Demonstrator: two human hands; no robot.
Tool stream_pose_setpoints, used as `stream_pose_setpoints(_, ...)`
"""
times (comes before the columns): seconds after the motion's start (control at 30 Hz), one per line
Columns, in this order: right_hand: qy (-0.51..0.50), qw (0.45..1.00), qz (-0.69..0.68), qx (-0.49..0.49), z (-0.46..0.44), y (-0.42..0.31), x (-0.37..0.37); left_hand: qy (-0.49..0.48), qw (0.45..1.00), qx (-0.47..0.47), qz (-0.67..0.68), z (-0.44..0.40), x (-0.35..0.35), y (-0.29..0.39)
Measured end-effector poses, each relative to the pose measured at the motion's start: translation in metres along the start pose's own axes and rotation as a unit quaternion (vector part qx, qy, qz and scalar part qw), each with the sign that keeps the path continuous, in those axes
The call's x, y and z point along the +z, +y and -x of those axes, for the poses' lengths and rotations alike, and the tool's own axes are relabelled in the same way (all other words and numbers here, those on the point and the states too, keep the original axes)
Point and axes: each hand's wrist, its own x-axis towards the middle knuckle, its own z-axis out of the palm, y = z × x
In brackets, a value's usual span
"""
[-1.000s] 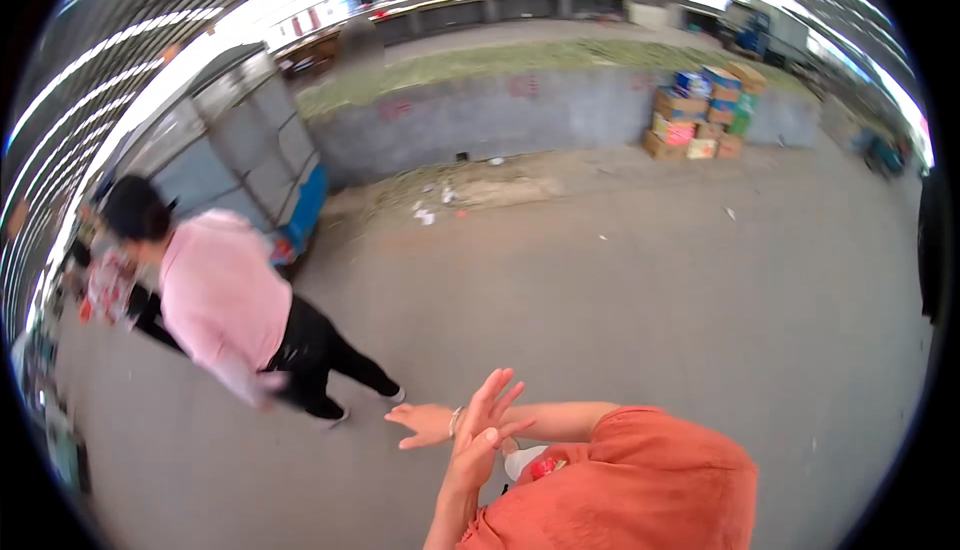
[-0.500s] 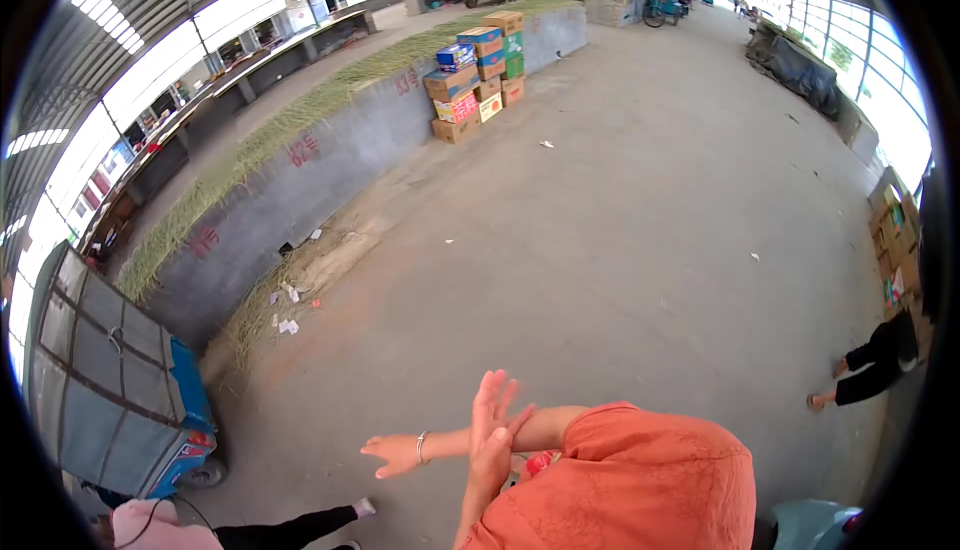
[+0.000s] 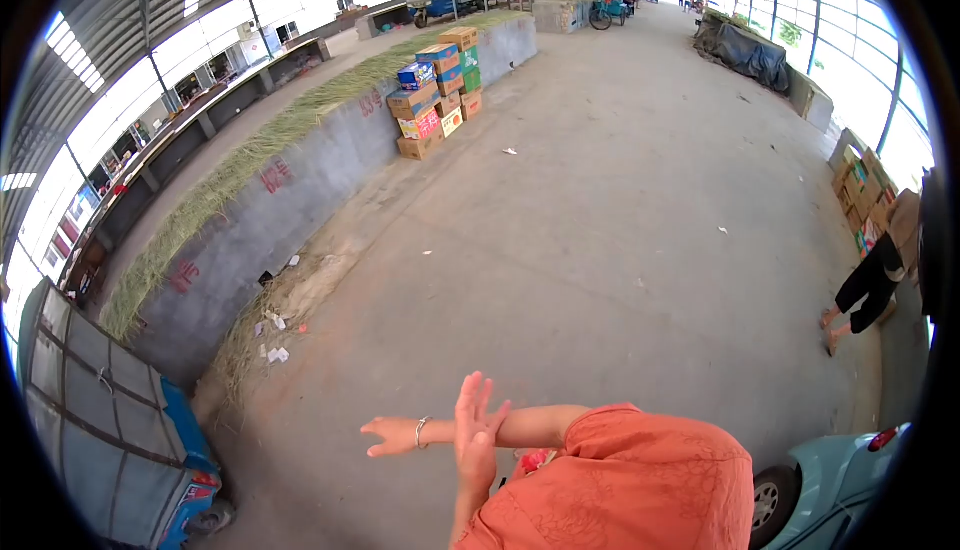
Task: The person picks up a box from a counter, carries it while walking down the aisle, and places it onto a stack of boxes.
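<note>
My right arm, in an orange sleeve (image 3: 640, 475), reaches across in front of me to the left. A silvery bracelet (image 3: 420, 432) circles its wrist. Beyond the bracelet, my right hand (image 3: 390, 436) is stretched out with its fingers apart, holding nothing. My left hand (image 3: 474, 435) comes up from below and lies against the right forearm (image 3: 535, 428), just behind the bracelet. Its fingers point upward and are spread. A small red patterned thing (image 3: 536, 459) shows under the forearm, mostly hidden by the sleeve.
A blue three-wheeled vehicle (image 3: 110, 420) stands at left beside a grey wall (image 3: 310, 175) topped with straw. Stacked cartons (image 3: 418, 123) lean by that wall. At right are a pale teal vehicle (image 3: 840, 485), a person in dark trousers (image 3: 868, 285) and more boxes (image 3: 865, 190).
The view has turned right: the teal vehicle shows more, and a person in pink at lower left has gone from view. My left hand has slid slightly toward the right wrist.
</note>
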Motion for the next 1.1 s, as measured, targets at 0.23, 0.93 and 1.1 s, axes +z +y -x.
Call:
stream_pose_setpoints(0.23, -0.085, 0.981, -0.163, -0.059, -0.048, -0.086, 0.105, 0.084, 0.991, 0.091, 0.053, 0.109, -0.075, 0.085)
stream_pose_setpoints(0.93, -0.508, 0.744, -0.430, 0.061, -0.108, -0.242, 0.251, 0.419, 0.787, 0.450, 0.057, 0.389, -0.197, 0.145)
stream_pose_setpoints(1.1, -0.562, 0.709, -0.421, 0.057, -0.180, -0.254, 0.295, 0.498, 0.718, 0.483, 0.061, 0.435, -0.249, 0.166)
